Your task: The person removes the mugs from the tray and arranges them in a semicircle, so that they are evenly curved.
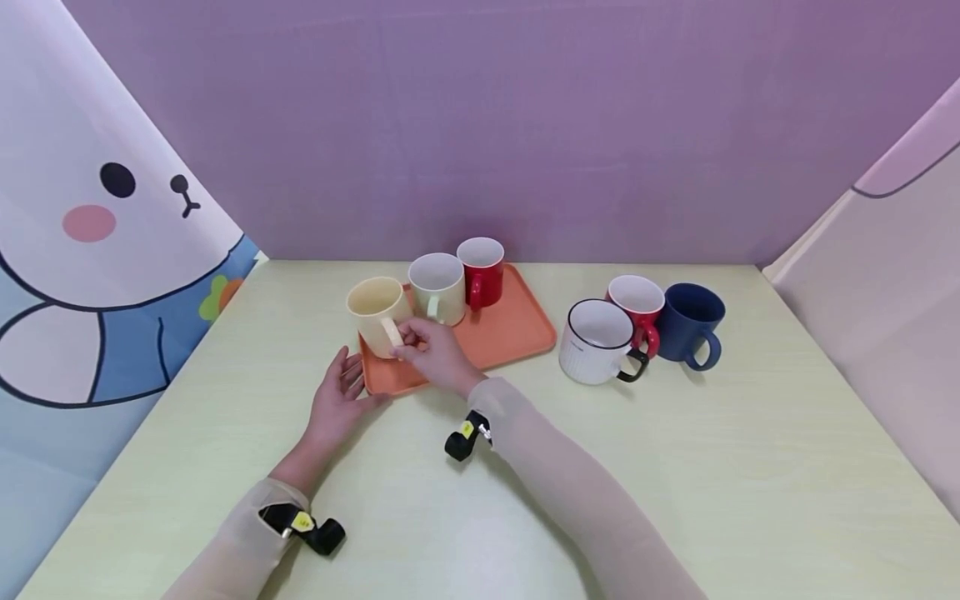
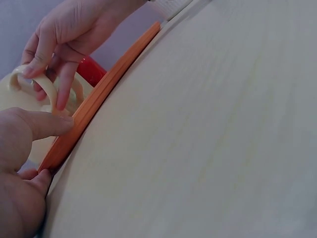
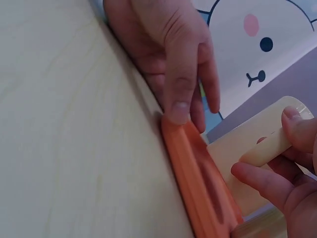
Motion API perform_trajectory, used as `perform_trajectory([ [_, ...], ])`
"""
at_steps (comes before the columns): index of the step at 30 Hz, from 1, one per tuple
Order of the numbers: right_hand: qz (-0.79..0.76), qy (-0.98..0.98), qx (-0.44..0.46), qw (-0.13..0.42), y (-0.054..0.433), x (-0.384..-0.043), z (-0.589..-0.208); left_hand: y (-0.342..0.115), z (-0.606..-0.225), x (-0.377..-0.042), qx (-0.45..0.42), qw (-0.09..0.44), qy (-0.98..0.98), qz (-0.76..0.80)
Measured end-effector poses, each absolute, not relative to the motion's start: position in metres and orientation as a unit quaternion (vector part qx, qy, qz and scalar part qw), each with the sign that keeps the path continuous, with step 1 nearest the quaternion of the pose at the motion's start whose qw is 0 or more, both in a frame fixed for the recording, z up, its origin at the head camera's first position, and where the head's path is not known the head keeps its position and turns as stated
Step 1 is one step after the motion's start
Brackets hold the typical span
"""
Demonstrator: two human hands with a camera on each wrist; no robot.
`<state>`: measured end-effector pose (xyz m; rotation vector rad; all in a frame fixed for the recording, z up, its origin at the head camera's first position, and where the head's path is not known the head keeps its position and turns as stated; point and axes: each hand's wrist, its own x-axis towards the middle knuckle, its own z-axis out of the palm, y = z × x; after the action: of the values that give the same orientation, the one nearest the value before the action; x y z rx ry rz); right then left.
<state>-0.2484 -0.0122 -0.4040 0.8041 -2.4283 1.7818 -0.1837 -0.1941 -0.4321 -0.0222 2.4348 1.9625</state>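
My right hand [image 1: 444, 358] pinches the handle of a pale yellow mug [image 1: 372, 327] between thumb and fingers. The mug stands upright over the left end of an orange tray [image 1: 521, 329]. At the tray's near left corner is my left hand [image 1: 339, 412], its thumb [image 3: 179, 111] laid on the rim and its loose, straight fingers along the left side. Beside the yellow mug on the tray are a pale green mug [image 1: 448, 298] and a red mug [image 1: 491, 283] with a white inside, both upright.
To the right of the tray, a white mug [image 1: 588, 354] with a black rim and handle stands close to a second red mug [image 1: 636, 293] and a navy mug [image 1: 686, 325]. A purple cloth wall [image 1: 480, 125] rises behind the table [image 1: 750, 467].
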Motion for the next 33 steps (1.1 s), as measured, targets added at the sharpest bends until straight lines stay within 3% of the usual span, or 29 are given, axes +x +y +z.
perform_trajectory([
  [19,0.613,-0.747,0.256,0.004,0.006,-0.229,-0.362,-0.196,-0.434,-0.184,-0.015,0.014,0.779,0.627],
  [33,0.613,-0.738,0.273,0.071,0.031,-0.224,-0.346,-0.195,-0.435,-0.183,-0.015,0.013,0.768,0.64],
])
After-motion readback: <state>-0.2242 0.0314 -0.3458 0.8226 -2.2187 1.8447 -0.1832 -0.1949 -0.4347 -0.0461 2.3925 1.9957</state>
